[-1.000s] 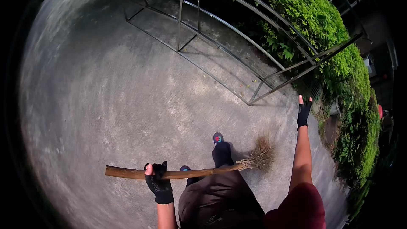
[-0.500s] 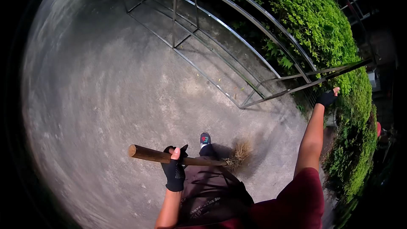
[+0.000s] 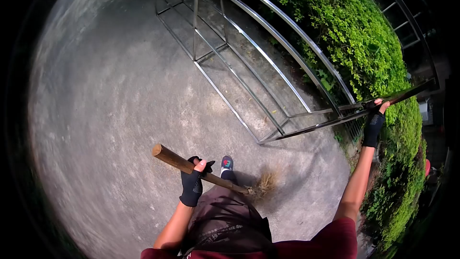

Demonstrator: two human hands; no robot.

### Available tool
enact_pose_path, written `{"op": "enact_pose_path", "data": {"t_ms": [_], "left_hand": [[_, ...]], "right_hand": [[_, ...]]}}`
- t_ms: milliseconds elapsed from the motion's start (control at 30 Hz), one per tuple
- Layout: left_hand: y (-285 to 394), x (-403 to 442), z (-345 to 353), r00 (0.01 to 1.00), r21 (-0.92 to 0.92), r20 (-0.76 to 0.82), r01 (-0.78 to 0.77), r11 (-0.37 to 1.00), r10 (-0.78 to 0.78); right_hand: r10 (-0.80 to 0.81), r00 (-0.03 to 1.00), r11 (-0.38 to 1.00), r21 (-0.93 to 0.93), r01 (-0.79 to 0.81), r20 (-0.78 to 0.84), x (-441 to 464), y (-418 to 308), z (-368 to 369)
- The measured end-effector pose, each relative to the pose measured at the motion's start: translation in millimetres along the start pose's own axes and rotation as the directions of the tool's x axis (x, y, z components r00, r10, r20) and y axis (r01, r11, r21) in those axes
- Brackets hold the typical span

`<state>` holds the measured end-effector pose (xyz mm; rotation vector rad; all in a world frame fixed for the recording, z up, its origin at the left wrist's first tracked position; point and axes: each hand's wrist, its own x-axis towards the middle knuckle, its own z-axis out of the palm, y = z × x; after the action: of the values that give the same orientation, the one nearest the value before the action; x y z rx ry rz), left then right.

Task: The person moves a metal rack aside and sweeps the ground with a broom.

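Left grip (image 3: 192,186) wraps a brown-handled broom (image 3: 222,182), bristles (image 3: 262,186) seemingly tan; right grip (image 3: 374,121) clasps a metal frame (image 3: 306,129).

Brought R hand (image 3: 373,125) up onto end rail (image 3: 408,95) of metal frame (image 3: 195,59); now gripping it vs. reaching out empty 1 sec ago and sitting just below it ½ sec ago. Raised L hand (image 3: 192,185) a bit in view. Swung broom (image 3: 173,159) from approx. level across lap to a clear slant, now pointing handle's butt up-left, bristles (image 3: 263,185) down-right and further L than 1 sec ago. Now seeing frame's near corner lower, closer to shoe (image 3: 227,162). Lost sight of 2nd shoe. Gained L sleeve (image 3: 155,254) at btm edge.
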<state>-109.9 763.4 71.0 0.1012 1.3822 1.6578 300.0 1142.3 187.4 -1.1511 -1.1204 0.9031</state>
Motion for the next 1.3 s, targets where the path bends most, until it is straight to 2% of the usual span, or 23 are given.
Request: {"op": "enact_pose_path", "data": {"t_ms": [33,100,167,233,300,367,467,567,600,667,700,733,767,833,900,967,1033,1067,1100,1167,1200,1267,1300], "left_hand": [[2.0,-4.8,-0.1,1.0,0.01,0.017,-0.012,1.0,0.011],[1.2,-17.3,-4.1,0.998,0.024,0.052,-0.029,0.999,0.027],[-0.8,-37.6,-11.0,0.998,-0.013,0.051,-0.031,0.999,0.031],[-1.6,-67.4,-25.7,0.991,-0.059,0.125,-0.051,0.997,0.058],[-3.7,-98.7,-50.0,0.983,-0.057,0.149,-0.098,0.994,0.105],[0.8,-138.1,-72.7,0.981,-0.077,0.152,-0.113,0.991,0.124],[-4.7,-188.4,-115.8,0.973,-0.122,0.155,-0.153,0.981,0.171],[-7.3,-237.4,-147.0,0.959,-0.134,0.167,-0.206,0.969,0.227],[-6.7,-254.8,-157.4,0.959,-0.141,0.134,-0.229,0.963,0.248],[-11.5,-283.3,-176.9,0.958,-0.137,0.073,-0.267,0.954,0.279],[-15.1,-296.9,-186.4,0.954,-0.183,0.071,-0.274,0.944,0.29],[-16.2,-309.0,-194.2,0.952,-0.215,0.062,-0.28,0.935,0.3],[-19.8,-320.2,-201.9,0.951,-0.245,0.045,-0.286,0.926,0.305],[-24.7,-338.0,-217.3,0.946,-0.268,0.024,-0.305,0.914,0.323],[-31.4,-353.3,-229.5,0.945,-0.25,-0.033,-0.323,0.913,0.325],[-34.5,-363.4,-230.3,0.933,-0.204,-0.046,-0.359,0.911,0.357],[-33.9,-368.4,-224.8,0.919,-0.201,-0.002,-0.388,0.9,0.395],[-38.1,-368.4,-225.6,0.917,-0.185,-0.014,-0.394,0.9,0.399],[-36.2,-369.3,-215.9,0.905,-0.195,0.01,-0.415,0.889,0.424],[-34.6,-369.2,-193.1,0.881,-0.209,0.016,-0.46,0.863,0.473],[-34.2,-368.4,-185.9,0.883,-0.202,-0.036,-0.465,0.862,0.468],[-33.0,-366.2,-174.0,0.877,-0.262,-0.026,-0.469,0.844,0.479],[-29.7,-365.1,-164.0,0.865,-0.279,-0.046,-0.492,0.825,0.5]], "right_hand": [[-0.043,0.992,0.99,-0.13,0.059,0.12,-31.9,-32.8,17.9],[-0.182,0.937,0.976,-0.062,0.21,0.299,-84.9,-69.7,49.3],[-0.173,0.899,0.979,-0.026,0.2,0.402,-135.3,-100.5,77.8],[-0.248,0.857,0.955,-0.037,0.295,0.452,-192.9,-133.9,111.9],[-0.204,0.836,0.979,0.085,0.187,0.51,-242.8,-149.0,144.3],[-0.316,0.764,0.948,0.152,0.28,0.562,-296.4,-158.3,176.8],[-0.309,0.627,0.941,0.137,0.308,0.715,-385.7,-158.1,221.4],[-0.482,0.621,0.864,0.216,0.455,0.618,-498.4,-161.4,264.7],[-0.459,0.543,0.874,0.25,0.416,0.703,-532.1,-161.4,276.3],[-0.413,0.607,0.908,0.258,0.329,0.679,-604.4,-148.8,301.3],[-0.41,0.554,0.899,0.216,0.382,0.724,-630.1,-148.3,305.5],[-0.357,0.5,0.93,0.251,0.267,0.79,-657.4,-139.7,309.8],[-0.193,0.362,0.978,0.147,0.151,0.912,-676.3,-132.5,312.8],[-0.155,0.382,0.988,0.15,0.043,0.911,-724.9,-93.8,328.5],[-0.099,0.449,0.988,0.143,-0.064,0.888,-741.8,-106.3,323.5],[-0.08,0.391,0.93,0.21,-0.3,0.917,-741.2,-115.0,315.4],[-0.162,0.39,0.958,0.239,-0.159,0.906,-743.9,-113.6,314.4],[-0.225,0.328,0.974,0.209,0.083,0.917,-754.9,-100.6,315.9],[-0.214,0.329,0.977,0.202,0.071,0.92,-757.4,-93.0,290.3],[-0.193,0.271,0.952,0.246,-0.18,0.943,-743.7,-78.2,202.1],[-0.152,-0.068,0.987,0.147,-0.068,0.986,-709.4,-49.7,161.2],[-0.011,-0.441,0.865,-0.212,-0.455,0.898,-648.8,29.2,65.6],[0.061,-0.331,0.917,-0.183,-0.353,0.942,-633.3,88.5,10.1]]}}
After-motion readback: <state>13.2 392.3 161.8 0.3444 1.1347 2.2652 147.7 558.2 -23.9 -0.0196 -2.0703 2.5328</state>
